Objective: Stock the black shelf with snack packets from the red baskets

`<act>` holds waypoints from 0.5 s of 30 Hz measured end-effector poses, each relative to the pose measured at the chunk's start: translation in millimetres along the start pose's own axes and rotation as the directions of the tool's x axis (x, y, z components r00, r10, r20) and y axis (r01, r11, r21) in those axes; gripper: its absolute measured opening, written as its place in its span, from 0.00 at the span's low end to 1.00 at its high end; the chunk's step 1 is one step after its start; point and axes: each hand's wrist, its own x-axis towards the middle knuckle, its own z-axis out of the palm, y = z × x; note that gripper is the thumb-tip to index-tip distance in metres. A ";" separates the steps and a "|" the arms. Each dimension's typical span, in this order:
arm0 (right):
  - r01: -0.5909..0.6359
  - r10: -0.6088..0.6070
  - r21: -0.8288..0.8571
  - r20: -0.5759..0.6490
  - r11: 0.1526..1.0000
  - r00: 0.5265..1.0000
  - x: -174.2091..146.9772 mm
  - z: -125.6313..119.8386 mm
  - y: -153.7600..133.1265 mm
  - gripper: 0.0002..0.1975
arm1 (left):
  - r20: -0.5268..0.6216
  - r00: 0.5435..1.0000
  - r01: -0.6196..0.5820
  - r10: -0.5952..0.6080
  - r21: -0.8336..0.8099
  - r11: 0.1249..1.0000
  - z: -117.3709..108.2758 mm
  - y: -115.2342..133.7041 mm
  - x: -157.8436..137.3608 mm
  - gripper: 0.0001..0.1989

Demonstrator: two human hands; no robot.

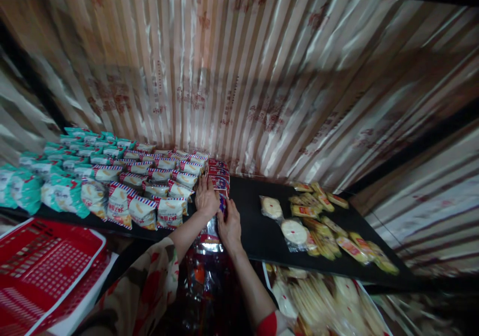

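A narrow row of red and blue snack packets runs from front to back on the black shelf board. Along its left side lies my left hand, fingers stretched forward and touching the packets. My right hand rests against the front right of the row, with its fingers extended. Neither hand is wrapped round a packet; part of the row is hidden beneath them. Left of the row stand white shrimp-picture snack bags with striped edges, in several lines. A shiny clear-wrapped bundle shows below my hands, dim and blurred.
Teal snack bags fill the shelf's far left. Round white packaged pastries and yellow packets lie loosely on the right. Below are a red basket and a box of packaged food. A striped printed sheet backs the shelf.
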 end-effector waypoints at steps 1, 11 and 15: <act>0.004 -0.004 -0.001 -0.009 1.000 1.000 -0.7 -2.8 -1.1 0.29 | -0.024 0.999 -0.048 0.047 -0.016 0.999 -1.7 -0.7 -4.3 0.25; -0.089 0.147 0.281 -0.191 0.955 0.970 -87.2 -45.1 -9.0 0.21 | -0.089 0.898 -0.436 0.432 -0.329 0.838 -42.5 -48.3 -148.3 0.15; -0.202 0.224 0.309 -0.039 0.929 0.974 -152.4 -38.0 -3.8 0.18 | 0.355 0.875 -0.218 0.329 -0.316 0.923 -31.6 -98.2 -225.4 0.16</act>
